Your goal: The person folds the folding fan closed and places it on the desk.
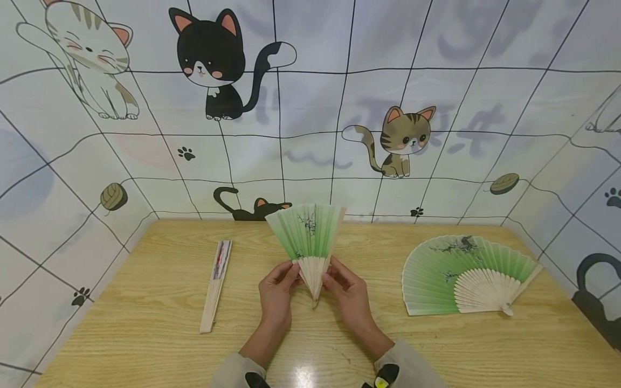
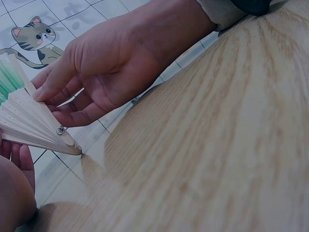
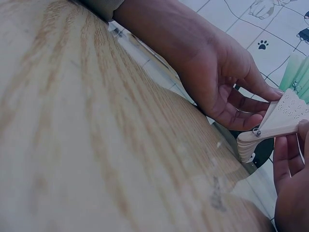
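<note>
Both hands hold a partly spread green folding fan (image 1: 312, 231) over the middle of the table, with its pleated leaf upward and its pivot end toward the person. The left hand (image 1: 277, 293) pinches the pale slats on one side. On the opposite edge, the right hand (image 1: 350, 293) grips the outer rib between thumb and fingers. A metal rivet (image 2: 60, 130) joins the pierced slats, seen in the left wrist view. Dark branches and blossoms decorate the leaf. In the right wrist view, the slats (image 3: 285, 113) run between the two hands.
A folded fan (image 1: 215, 285) with pale ribs lies to the left on the wooden table (image 1: 160, 269). At the right lies a wide-spread green fan (image 1: 427, 275). Behind the table hangs a cat-patterned cloth (image 1: 310, 108), which also covers both sides.
</note>
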Demonstrator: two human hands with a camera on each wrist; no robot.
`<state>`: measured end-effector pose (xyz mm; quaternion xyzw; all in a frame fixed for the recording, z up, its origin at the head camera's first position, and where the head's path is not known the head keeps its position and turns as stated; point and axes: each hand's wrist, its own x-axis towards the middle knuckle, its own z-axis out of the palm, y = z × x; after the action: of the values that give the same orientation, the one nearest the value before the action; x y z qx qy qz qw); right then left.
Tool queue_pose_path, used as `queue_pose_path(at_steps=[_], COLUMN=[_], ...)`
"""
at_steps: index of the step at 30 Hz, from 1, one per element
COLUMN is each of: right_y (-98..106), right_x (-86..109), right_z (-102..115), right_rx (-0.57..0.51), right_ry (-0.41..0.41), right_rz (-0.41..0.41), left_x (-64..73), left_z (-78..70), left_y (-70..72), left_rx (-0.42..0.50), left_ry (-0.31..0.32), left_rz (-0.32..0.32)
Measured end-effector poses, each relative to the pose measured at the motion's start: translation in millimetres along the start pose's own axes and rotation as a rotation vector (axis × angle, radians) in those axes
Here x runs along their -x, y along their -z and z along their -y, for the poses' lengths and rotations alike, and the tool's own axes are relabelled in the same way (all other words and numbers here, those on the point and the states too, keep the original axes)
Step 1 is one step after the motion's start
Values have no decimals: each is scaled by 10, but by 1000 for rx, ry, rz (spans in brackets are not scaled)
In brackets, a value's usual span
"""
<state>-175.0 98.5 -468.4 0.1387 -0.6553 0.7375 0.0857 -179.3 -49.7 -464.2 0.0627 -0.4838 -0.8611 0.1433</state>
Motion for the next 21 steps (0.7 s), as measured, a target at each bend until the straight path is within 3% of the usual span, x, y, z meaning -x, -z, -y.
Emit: queue_pose_path(at_steps=[21], right_y=[6], right_x=[1], right_z=[17], right_rx=[2], right_ry=[-5], right_rz=[23], left_x=[27], left_z=[-35], left_y=[-1], left_rx=[-64], left_ry=[18], left_rz=[45])
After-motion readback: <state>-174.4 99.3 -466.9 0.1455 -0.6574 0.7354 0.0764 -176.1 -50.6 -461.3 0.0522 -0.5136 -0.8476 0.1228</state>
